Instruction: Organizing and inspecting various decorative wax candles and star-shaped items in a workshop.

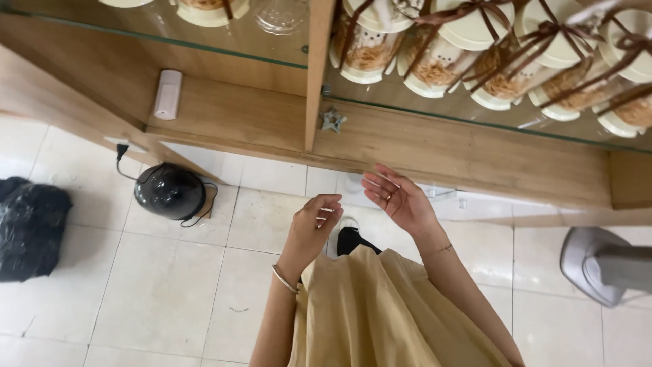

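- The person is standing close in front of a wooden display cabinet (435,146), looking down over a pale yellow garment (380,312) at both hands.
- The left hand (314,228) is hanging in the air with the fingers loosely curled toward the thumb, gripping nothing; a thin bangle (285,278) is sitting on that wrist.
- The right hand (397,197) is reaching toward the cabinet's lower wooden ledge with the palm open and the fingers spread, also empty, and is not touching the wood.
- The two hands are hovering near each other but apart, just this side of the ledge.
- The things nearest to them are the lidded jars (468,54) tied with brown ribbon, standing in a row on the glass shelf (475,122) above and to the far right, well apart from both hands.
- A small star-shaped piece (333,120) is resting by the cabinet's upright post, to the far left of the right hand.
- Judging from the pose, the step in hand is an approach to the cabinet, with no grasp made yet; the next move would call for raising a hand well higher to get to the shelf and jars.
- On the tiled floor (163,292) a black dome-shaped appliance (170,191) is sitting at the left, with a black bag (30,228) farther left.
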